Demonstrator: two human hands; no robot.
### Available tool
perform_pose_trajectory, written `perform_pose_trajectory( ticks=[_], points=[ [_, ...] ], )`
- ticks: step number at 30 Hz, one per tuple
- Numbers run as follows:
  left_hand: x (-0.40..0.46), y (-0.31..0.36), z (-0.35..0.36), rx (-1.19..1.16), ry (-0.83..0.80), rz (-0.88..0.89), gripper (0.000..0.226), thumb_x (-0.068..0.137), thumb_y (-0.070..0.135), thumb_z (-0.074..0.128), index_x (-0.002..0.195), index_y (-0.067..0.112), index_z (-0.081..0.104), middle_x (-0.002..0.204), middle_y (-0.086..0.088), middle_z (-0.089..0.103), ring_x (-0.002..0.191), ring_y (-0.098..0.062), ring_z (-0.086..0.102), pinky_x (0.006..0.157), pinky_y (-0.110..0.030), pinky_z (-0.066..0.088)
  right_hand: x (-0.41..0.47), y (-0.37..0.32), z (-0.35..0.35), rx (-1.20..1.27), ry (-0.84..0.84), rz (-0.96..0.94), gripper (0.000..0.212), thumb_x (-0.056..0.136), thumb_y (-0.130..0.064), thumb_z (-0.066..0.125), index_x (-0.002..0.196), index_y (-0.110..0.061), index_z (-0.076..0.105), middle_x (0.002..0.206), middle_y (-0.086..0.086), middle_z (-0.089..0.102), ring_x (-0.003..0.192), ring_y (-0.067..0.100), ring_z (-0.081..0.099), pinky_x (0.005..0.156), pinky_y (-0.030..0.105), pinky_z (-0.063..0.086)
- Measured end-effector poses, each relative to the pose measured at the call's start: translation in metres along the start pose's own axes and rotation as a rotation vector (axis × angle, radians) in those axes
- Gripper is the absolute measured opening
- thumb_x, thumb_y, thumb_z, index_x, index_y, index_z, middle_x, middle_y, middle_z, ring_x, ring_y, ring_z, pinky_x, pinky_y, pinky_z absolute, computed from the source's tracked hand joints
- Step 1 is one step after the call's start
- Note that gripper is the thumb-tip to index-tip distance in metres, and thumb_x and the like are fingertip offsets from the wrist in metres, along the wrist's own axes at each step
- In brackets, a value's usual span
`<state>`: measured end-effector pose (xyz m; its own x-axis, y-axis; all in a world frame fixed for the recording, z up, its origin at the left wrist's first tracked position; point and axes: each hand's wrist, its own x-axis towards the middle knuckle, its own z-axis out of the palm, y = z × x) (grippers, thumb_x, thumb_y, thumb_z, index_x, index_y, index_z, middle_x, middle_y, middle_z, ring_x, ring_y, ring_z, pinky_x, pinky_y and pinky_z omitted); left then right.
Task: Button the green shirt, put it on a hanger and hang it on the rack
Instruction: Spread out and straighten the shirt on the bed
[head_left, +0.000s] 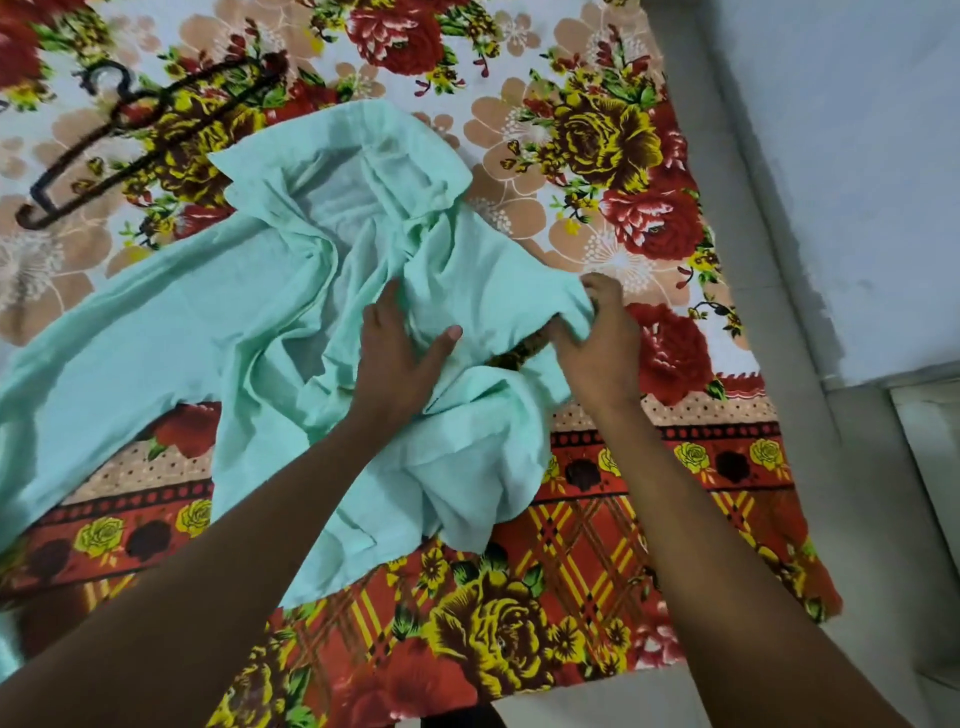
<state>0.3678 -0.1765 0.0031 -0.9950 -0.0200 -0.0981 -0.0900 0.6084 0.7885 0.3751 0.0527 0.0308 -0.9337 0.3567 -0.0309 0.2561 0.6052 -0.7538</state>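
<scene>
A pale green shirt (249, 332) lies crumpled and unbuttoned on a flowered bedsheet, its collar towards the far side. My left hand (397, 358) presses flat on the cloth near the shirt's middle, thumb spread out to the right. At the shirt's right edge my right hand (597, 343) grips a bunch of the fabric. A dark hanger (111, 137) lies on the sheet at the far left, apart from the shirt.
The flowered bedsheet (597, 171) covers the bed. The bed's right edge meets a grey ledge (769, 234) and a pale wall (857, 130). The near edge of the bed runs along the bottom.
</scene>
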Motion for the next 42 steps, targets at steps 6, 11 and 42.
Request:
perform_pose_trajectory(
  ticks=[6,11,42],
  points=[
    [-0.062,0.001,0.024,0.496,-0.186,0.766,0.078,0.093,0.065,0.06,0.154,0.017,0.046,0.154,-0.019,0.045,0.144,-0.038,0.041,0.116,-0.056,0.029,-0.024,0.031,0.007,-0.045,-0.244,0.486,0.079,0.07,-0.048,0.091,0.129,-0.011,0.054,0.122,0.006,0.071,0.11,0.03,0.07,0.092,0.048,0.059],
    [-0.072,-0.024,0.043,0.574,-0.172,0.735,0.032,0.093,0.031,0.067,0.121,0.016,0.066,0.137,-0.013,0.063,0.138,-0.037,0.054,0.117,-0.061,0.029,-0.022,0.03,0.0,0.305,-0.269,0.385,0.018,0.095,-0.012,0.069,0.113,-0.013,0.071,0.104,0.002,0.077,0.094,0.019,0.074,0.083,0.038,0.061],
    [-0.096,-0.011,0.043,0.482,-0.559,0.872,0.057,0.111,0.048,0.03,0.156,0.016,0.043,0.154,-0.011,0.053,0.138,-0.029,0.053,0.111,-0.048,0.041,-0.05,0.046,-0.077,-0.084,0.03,0.124,0.033,0.096,-0.013,0.069,0.127,-0.014,0.059,0.117,0.006,0.07,0.105,0.022,0.068,0.086,0.033,0.058]
  ],
)
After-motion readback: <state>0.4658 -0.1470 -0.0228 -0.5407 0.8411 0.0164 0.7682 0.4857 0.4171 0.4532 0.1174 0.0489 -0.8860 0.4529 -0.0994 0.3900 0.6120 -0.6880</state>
